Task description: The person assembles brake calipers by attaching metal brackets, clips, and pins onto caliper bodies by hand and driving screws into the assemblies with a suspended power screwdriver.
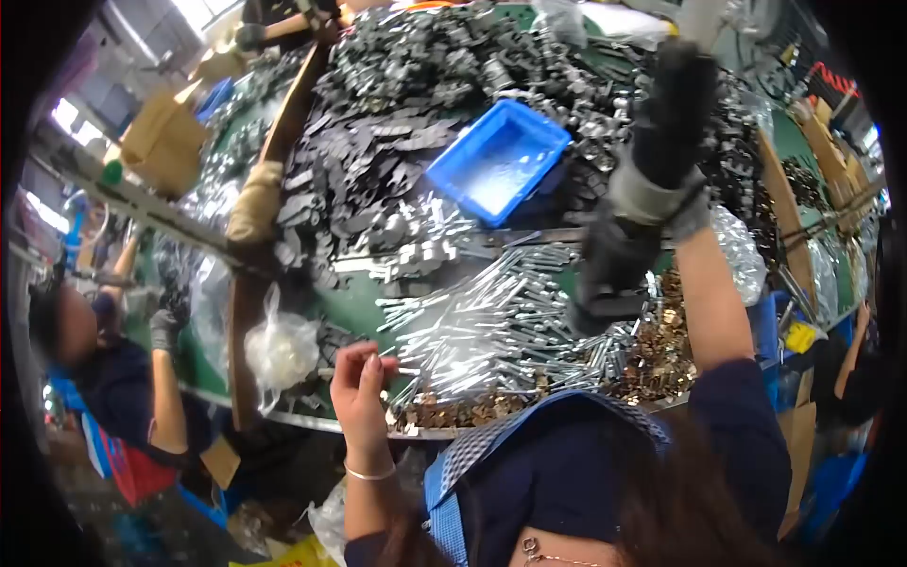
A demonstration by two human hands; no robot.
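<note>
My left hand (362,387), bare with a bracelet at the wrist, is raised at the near table edge, just left of a heap of shiny metal pins (482,326). Its fingers are loosely bent, the thumb stands apart, and I see nothing held. In a grey glove, my right hand (688,213) is wrapped round a black power tool (619,260) with a pale grey band. The tool is upright, slightly tilted, and its lower end hangs over the right side of the pins. Small brassy clips (666,331) lie below my right forearm.
A blue plastic tray (501,161) rests on piles of dark metal parts (406,71). Wooden dividers (288,109) flank the work area. A clear bag (282,350) of pale pieces sits at left. Another person (128,369) with gloved hands works at far left.
</note>
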